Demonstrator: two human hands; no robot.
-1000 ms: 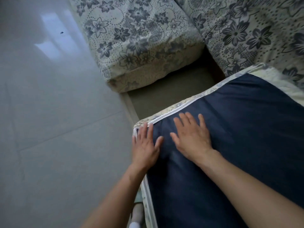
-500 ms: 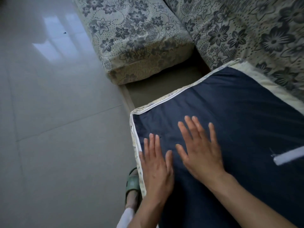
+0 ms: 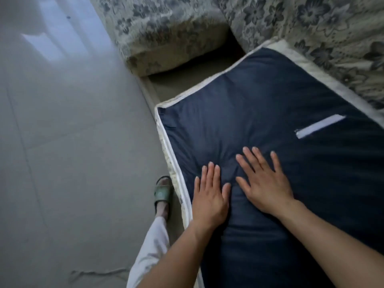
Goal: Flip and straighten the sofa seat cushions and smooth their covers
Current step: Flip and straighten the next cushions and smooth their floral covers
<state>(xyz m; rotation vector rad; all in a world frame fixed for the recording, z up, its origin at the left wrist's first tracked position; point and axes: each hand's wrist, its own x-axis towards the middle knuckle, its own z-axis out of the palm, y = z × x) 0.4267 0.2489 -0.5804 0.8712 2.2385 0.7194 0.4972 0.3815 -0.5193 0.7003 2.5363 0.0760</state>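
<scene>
Seat cushion [image 3: 280, 113], navy underside uppermost, lying flat on the sofa base with its near-left corner toward the floor; cream floral edging and a white zip line run along its left and far sides. A white strip [image 3: 320, 126] sits on the navy cloth toward the right, well apart from both hands; what it is cannot be told. Left hand [image 3: 209, 196]: palm down, fingers straight and held close together, pressed flat on the navy cover just inside the left edge, wrist crossing the white zip seam. Right hand [image 3: 265, 183]: palm down, fingers straight and spread, pressed flat on the cover just beside the left hand, thumbs nearly meeting; the cloth puckers into small creases between and ahead of the fingertips. The cushion extends away from both hands, up and to the right. Second seat cushion [image 3: 166, 32], floral side up, stands farther along the sofa at upper centre, a gap of bare sofa base [image 3: 187, 80] between it and the navy one. Floral back cushion [image 3: 322, 28] at upper right, touching the far edge of the navy cushion. Pale glossy tiled floor [image 3: 62, 142] at left. One foot in a green slipper [image 3: 163, 191] stands on the floor just beside the cushion's left edge, a light trouser leg [image 3: 151, 246] below it.
</scene>
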